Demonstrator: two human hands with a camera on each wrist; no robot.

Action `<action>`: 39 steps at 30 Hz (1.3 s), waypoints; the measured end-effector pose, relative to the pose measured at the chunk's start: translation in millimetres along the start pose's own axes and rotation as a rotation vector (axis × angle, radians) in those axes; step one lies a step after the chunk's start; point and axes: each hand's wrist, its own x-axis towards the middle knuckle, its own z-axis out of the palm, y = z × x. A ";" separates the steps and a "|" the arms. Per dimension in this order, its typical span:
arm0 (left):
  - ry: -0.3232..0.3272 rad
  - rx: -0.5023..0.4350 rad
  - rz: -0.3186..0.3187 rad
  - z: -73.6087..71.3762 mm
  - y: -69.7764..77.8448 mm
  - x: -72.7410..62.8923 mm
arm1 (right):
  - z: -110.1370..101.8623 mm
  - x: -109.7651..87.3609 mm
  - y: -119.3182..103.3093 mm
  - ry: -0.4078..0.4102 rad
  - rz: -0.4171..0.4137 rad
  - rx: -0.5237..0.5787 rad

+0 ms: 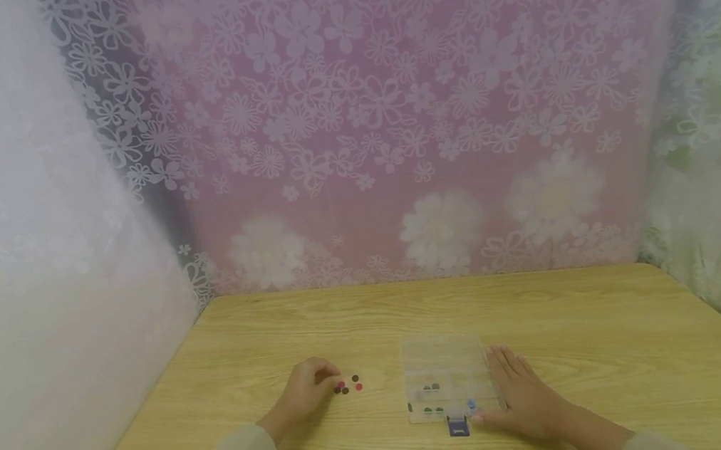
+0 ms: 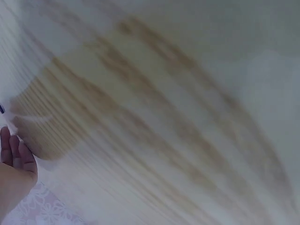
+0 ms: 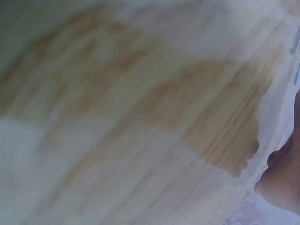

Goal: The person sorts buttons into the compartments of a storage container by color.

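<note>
My left hand is over the table on the left, its fingers bent and the thumb close to the index fingertip. Those tips are at a small group of discs: dark ones and red ones. Whether a disc is between the tips cannot be made out. My right hand lies along the right side of a clear plastic box, fingers extended, thumb at its front edge. Inside the box are dark discs, green discs and blue pieces. A dark purple latch juts from the front.
The wooden table runs back to a pink flowered curtain. Pale curtains hang along the left and right sides. Mostly blurred wood grain fills both wrist views, with each hand at the edge.
</note>
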 end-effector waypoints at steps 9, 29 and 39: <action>-0.073 -0.032 -0.054 -4.6 1.6 0.2 | 0.0 0.5 0.6 0.000 -0.003 -0.009; -0.089 0.001 -0.138 0.1 7.2 7.4 | 1.0 0.0 0.8 0.030 -0.012 -0.044; -0.079 -0.017 -0.127 -0.8 4.7 7.2 | 0.1 0.1 0.2 0.015 -0.006 -0.039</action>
